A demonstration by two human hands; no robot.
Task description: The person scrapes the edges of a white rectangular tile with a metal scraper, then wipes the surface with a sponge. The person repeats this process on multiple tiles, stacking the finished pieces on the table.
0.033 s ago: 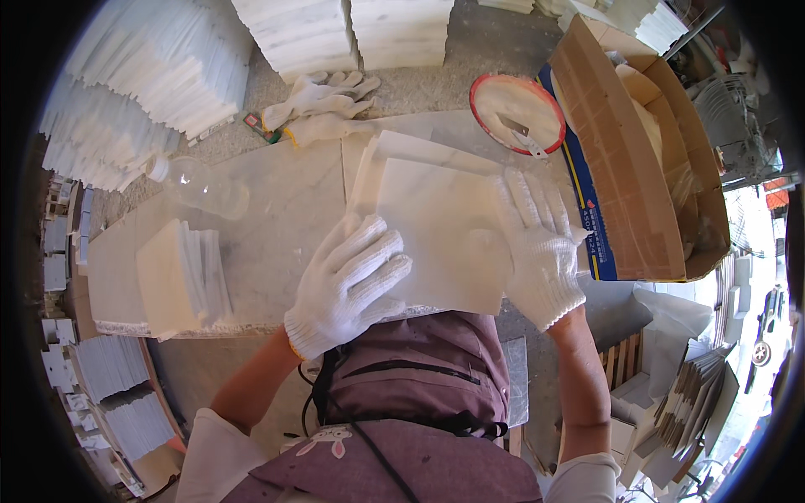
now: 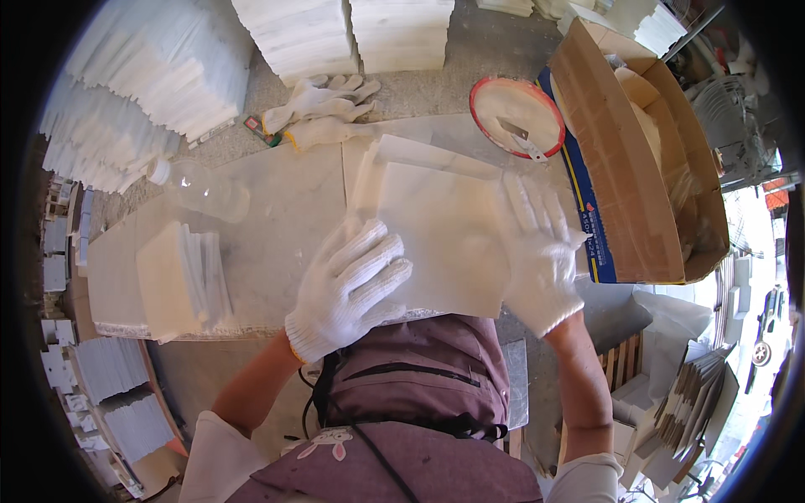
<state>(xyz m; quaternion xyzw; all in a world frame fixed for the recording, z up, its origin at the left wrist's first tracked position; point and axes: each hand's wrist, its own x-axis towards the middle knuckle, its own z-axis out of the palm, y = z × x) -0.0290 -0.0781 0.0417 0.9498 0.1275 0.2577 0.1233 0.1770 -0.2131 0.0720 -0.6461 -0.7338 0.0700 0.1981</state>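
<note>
A square white stone tile (image 2: pixel 440 239) lies in front of my body, on top of other pale slabs (image 2: pixel 432 151) whose far edges show behind it. My left hand (image 2: pixel 348 289), in a white knit glove, rests along the tile's left edge with its fingers stretched toward the far right. On the tile's right side, my gloved right hand (image 2: pixel 537 256) lies flat with fingers extended, slightly blurred. Neither palm shows.
Several tiles (image 2: pixel 172 281) stand at the table's left, near a clear plastic bottle (image 2: pixel 205 191). Spare gloves (image 2: pixel 323 109) lie beyond. A red-rimmed round lid (image 2: pixel 516 113) carries a putty knife (image 2: pixel 524 138). An open cardboard box (image 2: pixel 629 159) stands right. Tile stacks (image 2: pixel 159 67) fill the back left.
My right hand has shifted slightly on the tile and looks more blurred. My left hand keeps its place at the tile's edge.
</note>
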